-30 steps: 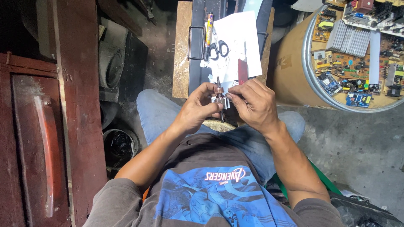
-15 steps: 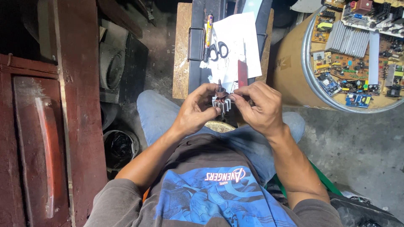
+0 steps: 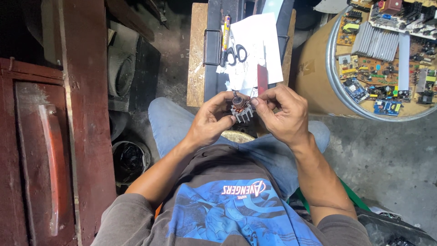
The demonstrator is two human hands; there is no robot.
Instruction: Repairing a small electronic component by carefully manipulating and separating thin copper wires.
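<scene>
Rust-red cabinet [image 3: 41,150] fills the far left of my view, its painted door worn and scuffed, with a long handle running down it. Beside it, low on the concrete, I see a dark round bucket [image 3: 131,159]. Moving inward, the left hand [image 3: 210,122] curls around a small motor armature [image 3: 241,111], fingers closed on its ribbed metal core from below and the side, held above the lap. The armature shows pale steel slots and a band of reddish copper winding near its top; a short shaft pokes upward. The right hand [image 3: 282,114] meets it from the other side, thumb and forefinger pinched narrow at the upper edge, apparently on a fine wire, though the strand is too thin for me to confirm. I judge the winding work is partly done: copper already sits in the slots, but the pinching suggests it remains unfinished. Behind the hands, a narrow bench [image 3: 200,54] carries white paper [image 3: 259,41], black-handled scissors [image 3: 236,53] and a yellow-banded tool [image 3: 225,34]. Far right, a round drum [image 3: 318,73] is heaped with green circuit boards [image 3: 387,45] and finned grey heat sinks.
</scene>
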